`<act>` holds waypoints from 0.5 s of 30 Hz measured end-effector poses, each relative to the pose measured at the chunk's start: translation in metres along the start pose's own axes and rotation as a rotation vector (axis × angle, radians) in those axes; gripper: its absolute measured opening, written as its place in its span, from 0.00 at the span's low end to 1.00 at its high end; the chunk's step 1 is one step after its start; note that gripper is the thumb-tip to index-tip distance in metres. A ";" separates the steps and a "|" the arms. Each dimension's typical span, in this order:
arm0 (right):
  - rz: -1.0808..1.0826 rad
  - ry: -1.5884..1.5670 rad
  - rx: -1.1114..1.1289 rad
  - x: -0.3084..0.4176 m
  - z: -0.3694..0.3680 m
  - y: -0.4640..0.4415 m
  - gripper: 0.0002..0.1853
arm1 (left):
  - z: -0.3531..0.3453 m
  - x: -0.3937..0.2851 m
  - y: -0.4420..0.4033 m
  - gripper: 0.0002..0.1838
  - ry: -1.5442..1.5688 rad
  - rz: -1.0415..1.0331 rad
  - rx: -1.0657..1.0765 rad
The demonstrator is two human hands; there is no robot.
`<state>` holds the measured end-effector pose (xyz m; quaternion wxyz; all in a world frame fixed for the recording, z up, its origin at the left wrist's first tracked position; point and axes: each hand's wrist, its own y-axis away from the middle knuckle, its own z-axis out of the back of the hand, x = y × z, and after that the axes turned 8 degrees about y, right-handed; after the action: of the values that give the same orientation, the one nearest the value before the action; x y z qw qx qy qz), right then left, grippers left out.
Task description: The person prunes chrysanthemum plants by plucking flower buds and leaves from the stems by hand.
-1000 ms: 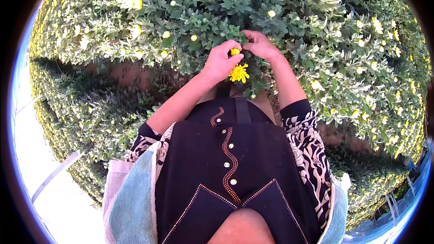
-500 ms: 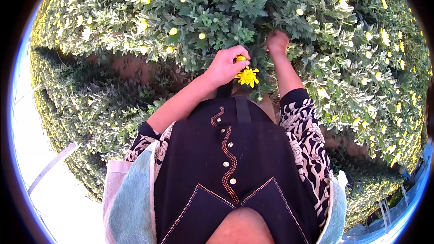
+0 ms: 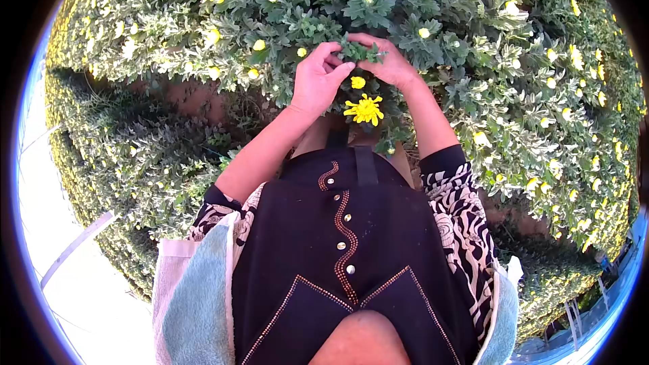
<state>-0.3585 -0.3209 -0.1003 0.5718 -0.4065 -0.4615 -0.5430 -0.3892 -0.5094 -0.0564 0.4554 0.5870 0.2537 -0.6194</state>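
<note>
My left hand [image 3: 319,81] is curled beside the plants, its thumb and bent fingers close to a green leafy chrysanthemum shoot [image 3: 362,53]. What those fingertips hold, if anything, is hidden. From the other side, my right hand [image 3: 392,66] closes round the same shoot, its fingers partly behind the leaves. Just below both hands are a small, half-open yellow flower [image 3: 357,82] and a larger, fully open yellow chrysanthemum [image 3: 365,109]. Neither hand visibly grips these two blooms.
Dense chrysanthemum plants [image 3: 257,20] with yellow buds surround my hands in front and on both sides. A shaded furrow [image 3: 196,101] of bare soil runs at the left. Blue sheeting [image 3: 608,311] and thin poles show at the lower right edge.
My left hand has let go of the small yellow flower and moved up and left. My right hand has come out of the foliage, leftward to the leafy shoot beside my left hand.
</note>
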 end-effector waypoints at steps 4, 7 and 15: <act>-0.135 -0.181 0.041 -0.015 -0.005 0.003 0.18 | -0.004 0.007 -0.008 0.03 0.040 0.013 -0.040; -0.553 -0.598 -0.187 -0.029 -0.004 0.013 0.15 | -0.004 0.014 -0.004 0.03 0.043 -0.083 -0.063; -0.802 0.407 -0.460 -0.113 -0.002 -0.001 0.14 | -0.015 0.010 0.011 0.03 -0.050 -0.173 -0.063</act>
<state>-0.3571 -0.2954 -0.2103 0.2921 -0.1985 -0.3288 -0.8759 -0.3715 -0.5045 -0.0660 0.4247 0.5326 0.3112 -0.6627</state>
